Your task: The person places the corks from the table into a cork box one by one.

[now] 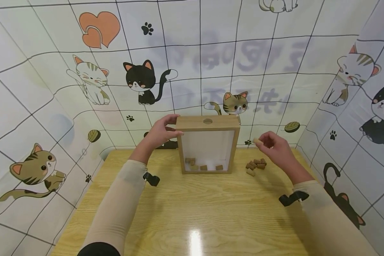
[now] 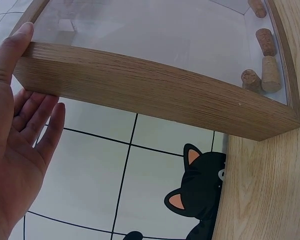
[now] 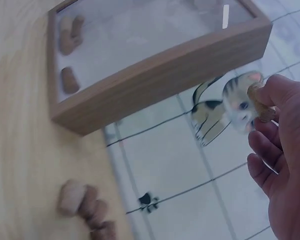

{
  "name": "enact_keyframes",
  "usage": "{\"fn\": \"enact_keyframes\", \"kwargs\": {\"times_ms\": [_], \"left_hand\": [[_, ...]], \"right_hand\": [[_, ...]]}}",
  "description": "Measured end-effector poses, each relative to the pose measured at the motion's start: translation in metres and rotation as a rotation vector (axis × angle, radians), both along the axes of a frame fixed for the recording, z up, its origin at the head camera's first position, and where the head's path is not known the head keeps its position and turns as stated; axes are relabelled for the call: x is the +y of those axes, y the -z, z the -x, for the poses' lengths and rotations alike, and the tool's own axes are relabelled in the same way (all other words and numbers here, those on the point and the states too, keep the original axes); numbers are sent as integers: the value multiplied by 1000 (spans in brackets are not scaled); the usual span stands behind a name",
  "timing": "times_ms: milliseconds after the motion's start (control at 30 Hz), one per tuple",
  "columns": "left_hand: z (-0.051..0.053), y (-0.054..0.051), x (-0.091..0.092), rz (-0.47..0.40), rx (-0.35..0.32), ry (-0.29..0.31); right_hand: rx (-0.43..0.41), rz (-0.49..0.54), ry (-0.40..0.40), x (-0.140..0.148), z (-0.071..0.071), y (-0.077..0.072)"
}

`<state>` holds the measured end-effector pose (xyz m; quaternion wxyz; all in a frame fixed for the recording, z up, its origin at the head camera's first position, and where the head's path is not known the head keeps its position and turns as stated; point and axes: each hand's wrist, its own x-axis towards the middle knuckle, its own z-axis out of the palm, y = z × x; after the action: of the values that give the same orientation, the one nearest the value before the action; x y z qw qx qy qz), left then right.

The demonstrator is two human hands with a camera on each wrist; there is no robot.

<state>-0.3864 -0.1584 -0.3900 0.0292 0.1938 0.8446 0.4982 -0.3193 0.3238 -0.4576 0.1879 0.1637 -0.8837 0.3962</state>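
Observation:
A wooden shadow box (image 1: 208, 122) with a clear front and a round hole in its top stands upright on the table. My left hand (image 1: 161, 132) grips its upper left corner, the thumb on the front edge and the fingers behind. Several corks (image 2: 271, 74) lie along the bottom inside. Between thumb and fingers my right hand (image 1: 275, 147) pinches a single cork (image 3: 260, 102), raised to the right of the box and apart from it. Below that hand, a small pile of loose corks (image 1: 256, 164) lies on the table.
The wooden table (image 1: 211, 206) runs up to a cloth backdrop (image 1: 185, 57) printed with cats and grid lines, which also rises on both sides. Black wrist cameras (image 1: 293, 198) are strapped over both sleeves.

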Motion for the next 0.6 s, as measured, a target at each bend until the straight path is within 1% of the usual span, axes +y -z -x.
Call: {"fn": "enact_keyframes", "kwargs": {"times_ms": [200,333,467,600], "left_hand": [[2,2,-1,-19,2,7],[3,4,0,-38,-1,18],[3,5,-1,-42,2,18],[5,3,0,-41,19,23]], "right_hand": [[60,37,-16,-21,6,-49],[96,65,-47,-36,10,-76],[121,48,-98,-52,18,-94],[117,29,-133,-67,27,-103]]}}
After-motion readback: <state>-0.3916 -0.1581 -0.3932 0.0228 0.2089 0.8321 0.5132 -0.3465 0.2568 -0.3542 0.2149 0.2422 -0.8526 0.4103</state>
